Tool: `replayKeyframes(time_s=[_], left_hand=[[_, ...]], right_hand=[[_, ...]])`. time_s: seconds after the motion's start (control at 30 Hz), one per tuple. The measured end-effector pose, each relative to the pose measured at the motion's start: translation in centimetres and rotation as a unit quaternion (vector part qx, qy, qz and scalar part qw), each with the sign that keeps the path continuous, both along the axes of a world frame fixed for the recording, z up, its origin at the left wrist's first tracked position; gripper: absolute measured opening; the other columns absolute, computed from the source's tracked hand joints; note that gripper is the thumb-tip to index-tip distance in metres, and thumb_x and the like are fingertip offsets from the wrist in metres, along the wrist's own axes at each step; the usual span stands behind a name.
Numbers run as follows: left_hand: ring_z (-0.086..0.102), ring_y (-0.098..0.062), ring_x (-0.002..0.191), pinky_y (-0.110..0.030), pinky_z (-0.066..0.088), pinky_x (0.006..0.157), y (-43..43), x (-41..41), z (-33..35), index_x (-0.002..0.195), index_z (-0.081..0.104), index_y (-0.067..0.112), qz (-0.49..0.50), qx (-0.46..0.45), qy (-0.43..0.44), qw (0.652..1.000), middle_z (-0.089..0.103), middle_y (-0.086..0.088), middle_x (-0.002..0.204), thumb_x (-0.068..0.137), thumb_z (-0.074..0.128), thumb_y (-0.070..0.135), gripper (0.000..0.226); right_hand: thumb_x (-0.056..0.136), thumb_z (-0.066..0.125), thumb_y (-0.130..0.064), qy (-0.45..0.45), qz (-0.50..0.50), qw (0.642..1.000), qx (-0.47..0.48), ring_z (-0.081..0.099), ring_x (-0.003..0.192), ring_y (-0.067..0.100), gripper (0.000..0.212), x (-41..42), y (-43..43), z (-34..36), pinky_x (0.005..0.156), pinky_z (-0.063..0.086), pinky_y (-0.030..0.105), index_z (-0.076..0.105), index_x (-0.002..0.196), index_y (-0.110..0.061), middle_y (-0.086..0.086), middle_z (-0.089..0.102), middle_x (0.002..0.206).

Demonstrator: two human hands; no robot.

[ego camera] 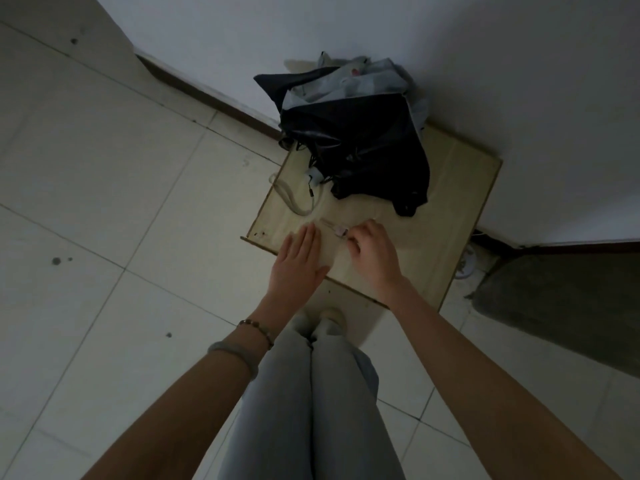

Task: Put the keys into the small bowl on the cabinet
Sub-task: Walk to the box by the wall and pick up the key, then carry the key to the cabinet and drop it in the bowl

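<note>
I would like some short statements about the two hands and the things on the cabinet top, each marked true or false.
1. The left hand lies flat and open on the cabinet top. True.
2. The right hand has its fingers curled at a small pale item, likely the keys. True.
3. A dark bag lies on the floor in front of the cabinet. False: it sits on the cabinet top, against the wall.
4. The right wrist wears two bracelets. False: the bracelets are on the left wrist.
5. The keys are already in a small bowl. False: no bowl is visible.
</note>
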State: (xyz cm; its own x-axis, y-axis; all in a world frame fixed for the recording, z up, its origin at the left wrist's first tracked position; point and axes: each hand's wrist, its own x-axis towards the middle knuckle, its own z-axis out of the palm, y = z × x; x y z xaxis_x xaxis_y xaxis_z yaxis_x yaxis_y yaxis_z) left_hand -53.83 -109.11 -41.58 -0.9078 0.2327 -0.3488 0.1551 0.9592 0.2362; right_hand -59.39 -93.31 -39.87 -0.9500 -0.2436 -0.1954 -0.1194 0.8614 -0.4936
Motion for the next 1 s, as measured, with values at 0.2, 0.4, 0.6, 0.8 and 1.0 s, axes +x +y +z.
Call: replayKeyframes(time_s=[0.2,0.4,0.6,0.8,1.0], left_hand=[[0.012,-0.029,0.141,-0.041,0.011,0.114,-0.6,-1.1,3.0,0.144,0.008,0.004,-0.007,-0.014,-0.022,1.0,0.014,-0.017,0.154,0.096,0.037,0.043,0.068],[0.011,-0.029,0.141,-0.042,0.007,0.115,-1.6,0.2,12.9,0.144,0.012,0.005,0.03,-0.013,0.014,0.999,0.018,-0.017,0.153,0.096,0.035,0.043,0.065],[0.015,-0.03,0.14,-0.043,0.009,0.115,-4.0,3.8,25.5,0.143,0.018,0.006,0.081,0.016,0.076,0.994,0.023,-0.019,0.151,0.094,0.039,0.043,0.065],[0.023,-0.033,0.138,-0.044,0.011,0.112,-7.4,7.5,35.0,0.143,0.018,0.006,0.145,-0.024,0.158,0.976,0.029,-0.02,0.148,0.092,0.03,0.049,0.068],[0.024,-0.032,0.138,-0.046,0.015,0.113,-8.3,9.8,39.3,0.142,0.018,0.005,0.236,-0.055,0.217,0.946,0.03,-0.02,0.148,0.092,0.034,0.047,0.067]], right_hand=[[0.084,0.058,-0.006,-0.04,-0.043,0.995,-0.086,0.059,0.091,0.027,0.006,-0.2,0.1,3.1,0.077,0.044,0.029,0.062,0.088,-0.003,0.016,0.065,0.097],[0.083,0.064,-0.017,-0.139,-0.159,0.945,-0.251,0.061,0.079,-0.005,0.003,0.3,0.2,13.2,0.069,0.044,0.004,0.063,0.084,-0.02,-0.009,0.066,0.084],[0.083,0.064,-0.008,-0.183,-0.137,0.903,-0.364,0.066,0.072,0.018,0.004,1.7,-1.7,27.6,0.072,0.056,0.029,0.064,0.08,-0.011,0.007,0.067,0.076],[0.082,0.064,-0.003,-0.209,-0.033,0.888,-0.409,0.065,0.06,0.012,0.005,3.2,-4.9,38.0,0.058,0.058,0.023,0.065,0.079,-0.007,0.008,0.066,0.068],[0.08,0.065,-0.003,-0.197,0.026,0.885,-0.421,0.063,0.053,0.006,0.002,4.3,-7.8,42.9,0.048,0.049,0.014,0.066,0.079,-0.005,0.008,0.067,0.066]])
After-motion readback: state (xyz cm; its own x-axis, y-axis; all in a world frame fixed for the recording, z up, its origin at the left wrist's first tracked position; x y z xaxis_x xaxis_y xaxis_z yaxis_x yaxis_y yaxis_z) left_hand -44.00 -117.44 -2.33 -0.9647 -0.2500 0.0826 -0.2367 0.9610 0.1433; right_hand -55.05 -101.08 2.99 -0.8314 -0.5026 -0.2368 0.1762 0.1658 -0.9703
